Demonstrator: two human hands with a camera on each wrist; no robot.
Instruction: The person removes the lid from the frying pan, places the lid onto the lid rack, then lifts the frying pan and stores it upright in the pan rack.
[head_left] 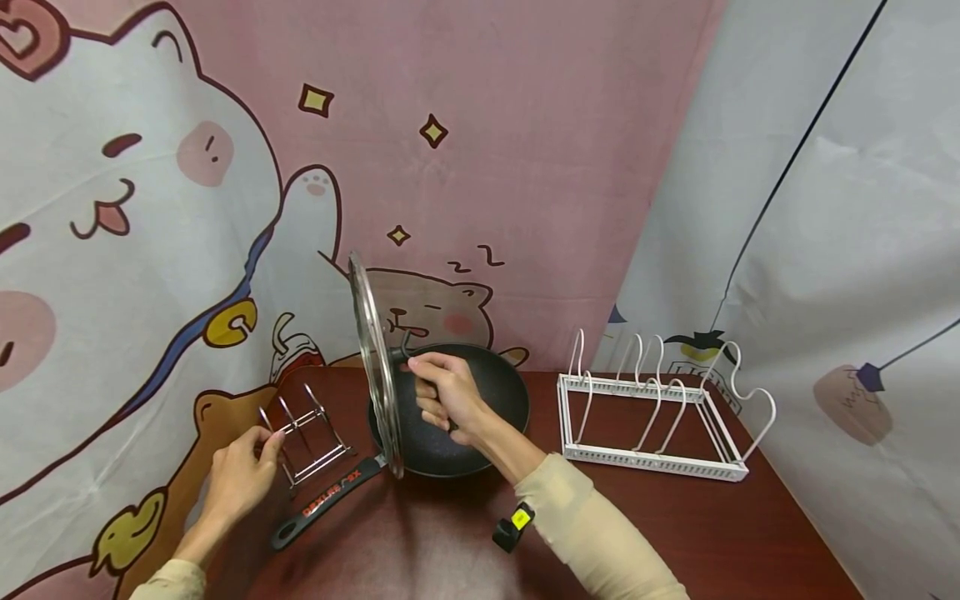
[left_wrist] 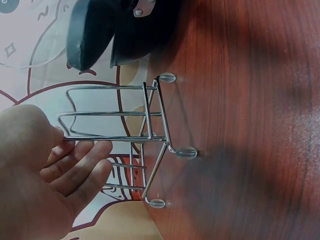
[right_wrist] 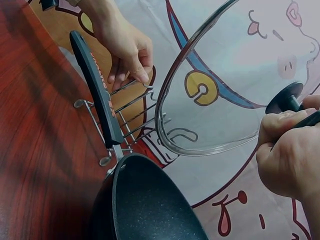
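My right hand [head_left: 448, 396] grips the dark handle [right_wrist: 287, 100] of a glass lid [head_left: 384, 400] with a metal rim. The lid stands on edge, nearly vertical, above the left side of a dark frying pan [head_left: 487, 392]. The pan rests on the table, its black handle [head_left: 326, 504] pointing toward the near left. Beside that handle is a small metal wire lid rack [left_wrist: 120, 113] with upright loops. Thumb and fingers of my left hand [head_left: 242, 475] pinch its nearest loop. The rack's feet stand on the table in the left wrist view.
A white rack [head_left: 652, 457] with several upright wire dividers stands on the right of the reddish-brown table [head_left: 465, 550]. A printed cloth [head_left: 525, 183] hangs behind the table and along its sides. A black device with a yellow patch [head_left: 520, 518] is at my right wrist.
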